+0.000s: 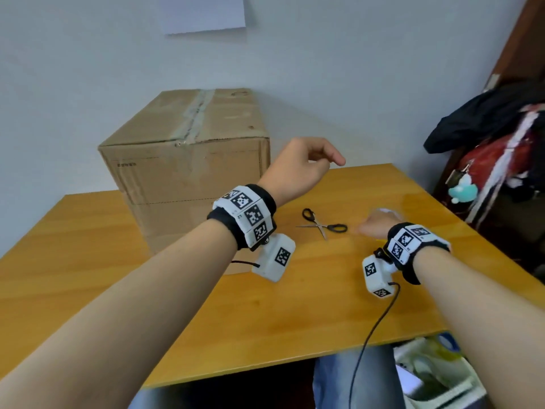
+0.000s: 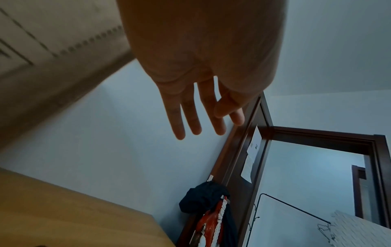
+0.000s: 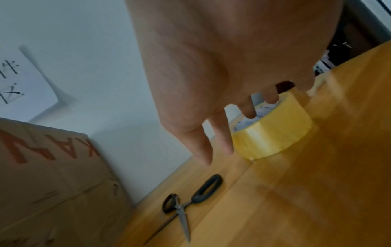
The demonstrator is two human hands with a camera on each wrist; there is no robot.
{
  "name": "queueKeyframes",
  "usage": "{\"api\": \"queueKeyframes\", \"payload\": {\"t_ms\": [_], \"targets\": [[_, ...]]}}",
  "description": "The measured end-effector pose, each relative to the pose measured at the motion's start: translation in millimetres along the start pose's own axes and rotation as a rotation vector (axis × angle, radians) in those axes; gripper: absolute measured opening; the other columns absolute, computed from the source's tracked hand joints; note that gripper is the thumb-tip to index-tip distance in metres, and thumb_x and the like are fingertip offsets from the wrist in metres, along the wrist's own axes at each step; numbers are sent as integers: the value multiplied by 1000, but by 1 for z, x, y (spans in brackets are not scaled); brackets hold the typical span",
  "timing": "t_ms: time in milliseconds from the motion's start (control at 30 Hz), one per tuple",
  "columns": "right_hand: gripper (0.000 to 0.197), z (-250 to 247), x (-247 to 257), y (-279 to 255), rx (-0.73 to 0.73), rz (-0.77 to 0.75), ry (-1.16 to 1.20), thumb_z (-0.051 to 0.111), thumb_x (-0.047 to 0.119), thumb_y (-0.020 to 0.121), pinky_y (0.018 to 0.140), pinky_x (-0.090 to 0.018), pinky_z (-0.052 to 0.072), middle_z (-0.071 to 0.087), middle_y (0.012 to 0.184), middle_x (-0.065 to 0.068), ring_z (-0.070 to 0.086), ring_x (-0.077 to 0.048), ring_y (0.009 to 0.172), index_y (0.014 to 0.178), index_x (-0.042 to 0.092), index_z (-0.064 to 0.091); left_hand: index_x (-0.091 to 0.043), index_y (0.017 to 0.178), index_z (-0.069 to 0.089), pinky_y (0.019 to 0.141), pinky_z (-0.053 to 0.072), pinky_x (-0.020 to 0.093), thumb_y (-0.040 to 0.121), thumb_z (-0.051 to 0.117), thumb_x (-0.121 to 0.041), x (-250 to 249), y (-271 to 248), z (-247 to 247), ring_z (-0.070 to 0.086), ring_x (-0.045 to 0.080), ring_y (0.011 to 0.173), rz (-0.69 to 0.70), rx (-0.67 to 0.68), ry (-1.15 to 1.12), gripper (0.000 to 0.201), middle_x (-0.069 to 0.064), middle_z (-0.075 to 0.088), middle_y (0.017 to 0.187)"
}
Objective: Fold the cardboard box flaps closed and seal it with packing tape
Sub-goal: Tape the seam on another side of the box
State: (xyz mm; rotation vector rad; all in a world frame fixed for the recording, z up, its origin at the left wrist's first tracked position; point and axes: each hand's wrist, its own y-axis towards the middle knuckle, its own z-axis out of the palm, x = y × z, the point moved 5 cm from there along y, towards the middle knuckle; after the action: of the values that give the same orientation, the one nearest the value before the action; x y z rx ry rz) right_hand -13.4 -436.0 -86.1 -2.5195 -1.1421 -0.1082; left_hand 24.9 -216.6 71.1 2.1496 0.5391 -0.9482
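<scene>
Yellow tape roll [image 3: 273, 132] sits just beyond the right hand's [image 3: 222, 66] loose, empty grip; left hand [image 1: 298, 169] relaxed, holding nothing.

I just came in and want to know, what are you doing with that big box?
A person is packing the brown cardboard box on the wooden table. Its top flaps are already folded shut. The right hand reaches for the yellow roll of packing tape, not yet gripping it. The left hand hovers empty. Black-handled scissors lie open nearby.
</scene>
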Motion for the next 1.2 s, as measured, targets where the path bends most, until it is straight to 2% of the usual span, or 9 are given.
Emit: {"api": "queueKeyframes", "payload": {"t_ms": [167, 267, 400, 500, 633, 767, 900, 1067, 1200], "targets": [[51, 11, -7, 4, 15, 40, -29, 58, 28, 96, 76, -30, 48, 61, 115, -10, 61, -23, 97, 142, 9, 44, -26, 83, 74, 79, 56, 50, 81, 43, 0, 3, 7, 14, 67, 30, 98, -11, 40, 5, 40, 6, 74, 101], [34, 10, -10, 9, -15, 55, 44, 47, 17, 99, 71, -26, 42, 61, 102, -9, 53, -16, 75, 131, 8, 49, -31, 81, 73, 78, 56, 53, 78, 42, -5, 3, 10, 18, 66, 38, 97, -29, 48, 7, 41, 11, 74, 98], [47, -17, -4, 2, -193, 72, 543, 55, 31, 97, 112, -43, 32, 58, 137, -10, 50, -33, 129, 142, 16, 54, -18, 85, 74, 76, 59, 49, 88, 44, 3, -9, 12, 11, 69, 20, 97, -42, 55, -30, 37, 7, 74, 101], [31, -58, 30, -27, -315, -106, 1046, 60, 25, 97, 95, -28, 41, 65, 121, -5, 54, -25, 125, 123, 12, 69, -14, 82, 70, 64, 62, 41, 89, 40, 6, -19, 13, -15, 72, 14, 91, -63, -60, -122, 37, 4, 73, 98], [25, -116, 90, -80, -470, -432, 1294, 59, 12, 95, 74, -6, 40, 68, 111, 10, 58, -5, 108, 110, 23, 76, -10, 86, 68, 55, 57, 33, 89, 40, 9, -37, 11, -53, 72, 20, 86, -62, -173, -244, 34, 7, 73, 93], [23, -157, 150, -133, -559, -712, 1418, 64, 9, 92, 90, -15, 50, 73, 106, 14, 65, 0, 104, 94, 29, 76, -13, 84, 68, 53, 52, 28, 91, 43, 8, -47, 1, -113, 72, 19, 82, -42, -329, -310, 34, 3, 74, 88], [19, -162, 210, -162, -377, -891, 1443, 66, 13, 93, 78, -17, 45, 72, 99, 18, 62, 6, 92, 92, 29, 75, -17, 85, 69, 70, 58, 33, 89, 44, 2, -37, -15, -176, 71, 21, 91, -80, -500, -180, 32, -2, 74, 89], [18, -133, 295, -167, -62, -880, 1448, 66, 13, 93, 77, -27, 43, 73, 102, 10, 61, -11, 98, 90, 28, 76, -22, 93, 70, 85, 57, 42, 90, 52, -13, 8, -44, -230, 65, 15, 91, -236, -672, -45, 20, 6, 73, 106], [22, -121, 326, -159, -62, -876, 1409, 66, 11, 90, 73, -27, 42, 70, 91, 9, 60, -15, 90, 77, 28, 71, -24, 118, 60, 90, 57, 46, 92, 58, -28, 33, -62, -251, 67, 13, 101, -281, -732, -116, 26, -2, 65, 113]]}}
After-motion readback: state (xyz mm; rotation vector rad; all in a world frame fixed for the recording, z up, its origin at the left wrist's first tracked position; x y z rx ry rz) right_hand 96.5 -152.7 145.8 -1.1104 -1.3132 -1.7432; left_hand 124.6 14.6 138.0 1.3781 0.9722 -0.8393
